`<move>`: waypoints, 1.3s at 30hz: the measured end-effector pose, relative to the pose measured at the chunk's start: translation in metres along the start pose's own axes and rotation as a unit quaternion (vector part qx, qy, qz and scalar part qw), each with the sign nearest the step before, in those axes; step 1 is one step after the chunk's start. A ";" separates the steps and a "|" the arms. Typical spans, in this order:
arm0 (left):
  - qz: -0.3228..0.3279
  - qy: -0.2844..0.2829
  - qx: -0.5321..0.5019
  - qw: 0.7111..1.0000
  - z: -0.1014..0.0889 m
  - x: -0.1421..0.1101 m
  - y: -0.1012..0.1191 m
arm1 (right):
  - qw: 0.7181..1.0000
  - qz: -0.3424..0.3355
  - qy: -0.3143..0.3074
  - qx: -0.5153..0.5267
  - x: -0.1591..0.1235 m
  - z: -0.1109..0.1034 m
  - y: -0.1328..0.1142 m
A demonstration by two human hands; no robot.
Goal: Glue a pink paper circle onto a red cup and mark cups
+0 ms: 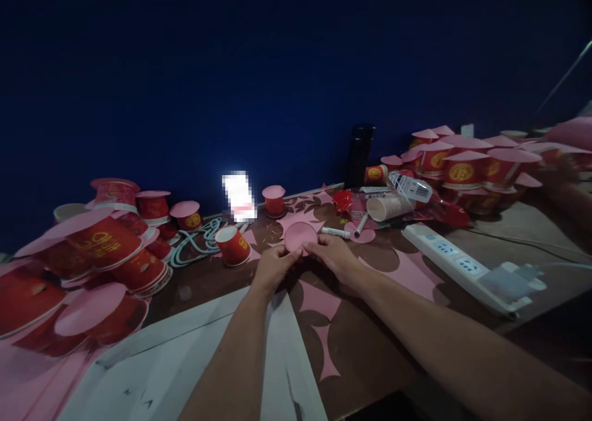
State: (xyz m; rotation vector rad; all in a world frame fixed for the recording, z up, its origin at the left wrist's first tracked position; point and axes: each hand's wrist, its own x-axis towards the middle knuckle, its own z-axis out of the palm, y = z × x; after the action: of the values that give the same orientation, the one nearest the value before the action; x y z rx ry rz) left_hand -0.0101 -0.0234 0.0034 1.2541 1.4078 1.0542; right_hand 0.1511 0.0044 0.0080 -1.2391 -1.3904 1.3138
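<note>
Both hands meet at a round pink paper disc (300, 236) in the middle of the table. My left hand (274, 268) pinches its near left edge with thumb and fingers. From the other side, my right hand (337, 256) grips the near right edge. A paler ring runs around the disc; whether a cup sits beneath it cannot be made out. Left of my hands, a red paper cup (232, 246) with gold print stands upright with its white inside showing. Just beyond my right hand lies a white glue tube (335, 232). Pink paper offcuts (319, 299) with curved edges lie around my wrists.
Piled red cups with pink discs stand left (106, 242) and right (462, 169). A phone (239, 196), a coiled pale cable (197, 242) and a black bottle (360, 153) are further back. Stacked cups (393, 206) lie sideways. A power strip (444, 257) crosses the right; white board (185, 353) lies front left.
</note>
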 end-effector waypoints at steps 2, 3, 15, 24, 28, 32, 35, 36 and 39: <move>0.009 -0.003 0.006 1.000 0.000 0.001 -0.002 | 1.000 -0.004 -0.001 -0.004 0.000 0.000 0.000; 0.012 -0.005 0.009 1.000 0.000 0.000 -0.002 | 1.000 -0.006 -0.001 -0.007 0.000 0.000 0.001; -0.011 0.003 0.008 1.000 0.003 -0.006 0.012 | 0.999 -0.023 -0.001 -0.027 0.000 -0.001 0.001; -0.019 -0.007 -0.002 1.000 0.002 -0.005 0.009 | 0.998 -0.038 -0.005 -0.043 0.001 -0.002 0.002; -0.007 -0.013 -0.003 1.000 0.003 -0.006 0.010 | 1.000 -0.012 -0.008 -0.016 -0.003 -0.001 -0.004; -0.006 -0.018 0.009 1.000 0.004 -0.009 0.013 | 0.998 0.019 -0.020 0.056 -0.006 0.001 -0.007; -0.008 -0.034 -0.001 0.999 0.004 -0.010 0.014 | 0.997 0.017 -0.017 0.079 -0.005 0.004 -0.005; -0.008 -0.038 -0.004 0.999 0.004 -0.010 0.014 | 0.996 0.014 -0.014 0.085 -0.004 0.004 -0.004; -0.008 -0.044 -0.005 0.999 0.004 -0.009 0.012 | 0.995 0.000 -0.011 0.098 -0.003 0.006 -0.001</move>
State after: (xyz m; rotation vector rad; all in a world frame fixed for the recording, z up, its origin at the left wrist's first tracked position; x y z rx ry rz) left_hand -0.0041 -0.0311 0.0153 1.2649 1.3426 0.9830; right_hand 0.1457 0.0005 0.0084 -1.0957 -1.2435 1.4294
